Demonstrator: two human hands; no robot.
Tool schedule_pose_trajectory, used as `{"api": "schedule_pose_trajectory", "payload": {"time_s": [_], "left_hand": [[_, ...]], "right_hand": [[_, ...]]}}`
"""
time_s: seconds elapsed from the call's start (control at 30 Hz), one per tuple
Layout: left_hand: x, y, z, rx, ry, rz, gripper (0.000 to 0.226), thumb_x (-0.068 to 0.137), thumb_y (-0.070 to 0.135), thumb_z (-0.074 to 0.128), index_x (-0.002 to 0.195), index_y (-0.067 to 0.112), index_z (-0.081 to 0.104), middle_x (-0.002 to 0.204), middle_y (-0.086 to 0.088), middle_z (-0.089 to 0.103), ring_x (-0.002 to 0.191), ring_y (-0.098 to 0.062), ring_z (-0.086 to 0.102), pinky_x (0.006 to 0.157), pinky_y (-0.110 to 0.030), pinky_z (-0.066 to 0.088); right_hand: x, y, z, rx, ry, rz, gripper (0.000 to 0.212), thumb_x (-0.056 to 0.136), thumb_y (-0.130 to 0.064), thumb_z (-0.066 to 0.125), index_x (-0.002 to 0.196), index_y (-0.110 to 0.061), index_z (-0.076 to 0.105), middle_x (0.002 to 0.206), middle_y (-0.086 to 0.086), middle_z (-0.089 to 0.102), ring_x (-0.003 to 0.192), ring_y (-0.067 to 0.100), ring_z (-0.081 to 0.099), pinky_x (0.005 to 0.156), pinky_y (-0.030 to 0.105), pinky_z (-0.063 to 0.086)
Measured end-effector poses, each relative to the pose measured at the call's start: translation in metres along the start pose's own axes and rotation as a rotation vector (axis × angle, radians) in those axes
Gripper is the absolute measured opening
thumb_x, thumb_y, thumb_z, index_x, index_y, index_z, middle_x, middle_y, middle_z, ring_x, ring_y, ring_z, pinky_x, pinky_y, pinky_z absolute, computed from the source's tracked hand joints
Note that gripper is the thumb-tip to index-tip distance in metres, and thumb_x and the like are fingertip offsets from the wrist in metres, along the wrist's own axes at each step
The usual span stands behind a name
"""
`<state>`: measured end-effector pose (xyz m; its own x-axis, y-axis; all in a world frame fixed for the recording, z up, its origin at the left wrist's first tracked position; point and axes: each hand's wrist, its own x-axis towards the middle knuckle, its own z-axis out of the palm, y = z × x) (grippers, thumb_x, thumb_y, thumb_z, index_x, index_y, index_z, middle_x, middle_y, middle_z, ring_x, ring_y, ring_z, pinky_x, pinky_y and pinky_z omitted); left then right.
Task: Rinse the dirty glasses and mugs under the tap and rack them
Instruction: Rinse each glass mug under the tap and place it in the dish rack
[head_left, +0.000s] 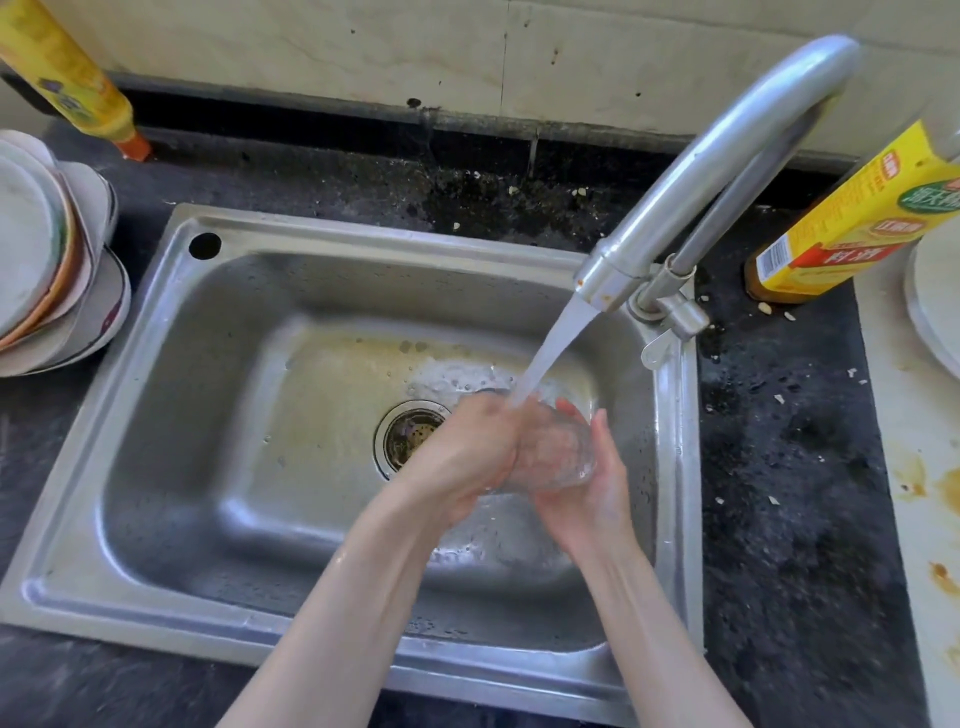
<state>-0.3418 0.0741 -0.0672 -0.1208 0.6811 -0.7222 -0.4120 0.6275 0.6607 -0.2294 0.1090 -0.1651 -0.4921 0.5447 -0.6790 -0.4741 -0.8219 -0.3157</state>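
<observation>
Both hands meet lower right of centre in the frame, over the sink basin w/ a clear glass (553, 457) between them. Left hand (467, 462) is curled round the glass from the left side, gripping it; right hand (587, 493) cups it from below and the right, fingers (602, 431) spread up along the wall, so also closed on it. Glass lies tilted, long axis running roughly upper left to lower right; which end is the mouth I can't tell thru the blur. Water stream (550, 358) from the tap (727, 156) hits right where left hand meets the glass. Drain (410, 436) sits just left of the hands. Plates (47, 260) stack on the table at far left; no rack in view, so racking likely means carrying it out of frame.
</observation>
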Motion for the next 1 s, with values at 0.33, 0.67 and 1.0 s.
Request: {"api": "schedule_pose_trajectory", "payload": {"time_s": [0.33, 0.67, 1.0], "left_hand": [[0.005, -0.004, -0.004, 0.338, 0.01, 0.089, 0.018, 0.087, 0.001, 0.056, 0.102, -0.004, 0.066, 0.103, -0.023, 0.068, 0.092, -0.025, 0.067, 0.092, -0.041, 0.051], [0.01, -0.019, -0.007, -0.049, 0.051, 0.02, 0.01, 0.083, 0.002, 0.062, 0.09, -0.002, 0.069, 0.089, -0.018, 0.068, 0.072, -0.02, 0.065, 0.073, -0.027, 0.055], [0.009, -0.011, -0.019, 0.305, -0.214, 0.145, 0.024, 0.085, 0.016, 0.063, 0.108, 0.013, 0.067, 0.112, -0.012, 0.068, 0.108, -0.023, 0.063, 0.096, -0.037, 0.049]], "right_hand": [[0.003, -0.004, -0.001, -0.155, 0.054, 0.115, 0.029, 0.086, -0.033, 0.052, 0.105, -0.015, 0.064, 0.095, 0.011, 0.067, 0.079, 0.021, 0.061, 0.068, 0.031, 0.042], [0.006, -0.013, 0.005, -0.37, 0.007, 0.116, 0.052, 0.077, -0.063, 0.05, 0.112, -0.025, 0.056, 0.091, 0.006, 0.069, 0.08, 0.02, 0.064, 0.073, 0.033, 0.047], [0.006, -0.016, 0.009, -0.034, -0.003, 0.188, 0.019, 0.078, -0.028, 0.047, 0.091, -0.024, 0.061, 0.086, 0.007, 0.068, 0.077, 0.026, 0.062, 0.071, 0.036, 0.044]]}}
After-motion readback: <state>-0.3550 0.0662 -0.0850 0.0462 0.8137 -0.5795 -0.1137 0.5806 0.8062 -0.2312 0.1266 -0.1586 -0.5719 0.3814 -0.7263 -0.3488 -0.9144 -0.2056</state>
